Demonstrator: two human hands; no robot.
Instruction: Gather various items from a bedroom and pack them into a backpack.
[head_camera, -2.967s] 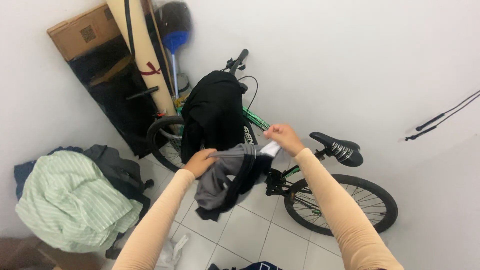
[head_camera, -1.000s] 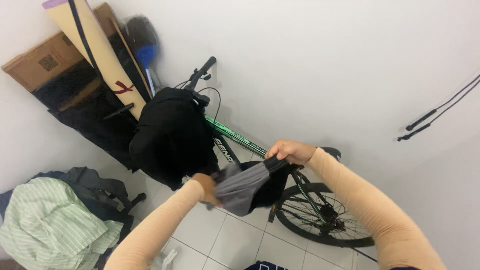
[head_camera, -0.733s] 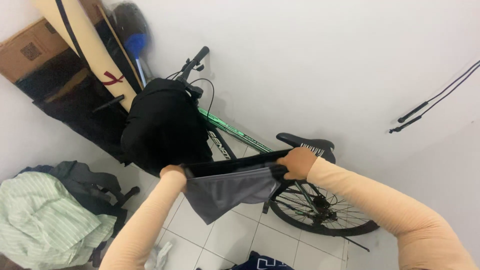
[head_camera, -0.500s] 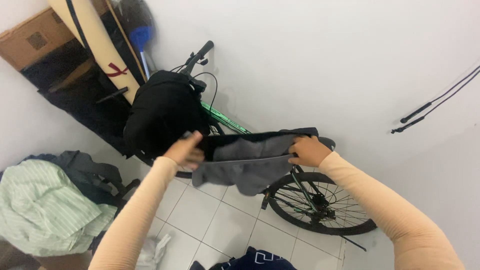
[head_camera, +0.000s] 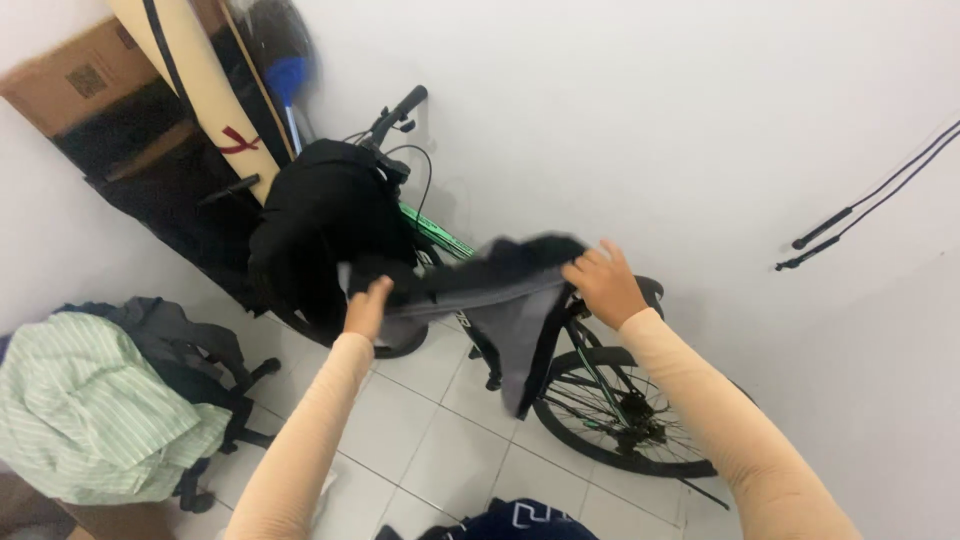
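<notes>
Left hand (head_camera: 367, 308) and right hand (head_camera: 603, 283) both closed on a grey and black garment (head_camera: 490, 300), stretched betw. them, one part hanging down below right hand. Just behind the hands is a bicycle (head_camera: 590, 400) w/ a black jacket (head_camera: 320, 230) over its handlebar. Striped green shirt (head_camera: 90, 410) lies well left of left hand.

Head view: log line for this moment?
left hand: grips grey garment | right hand: grips same | garment: spread over bicycle
</notes>
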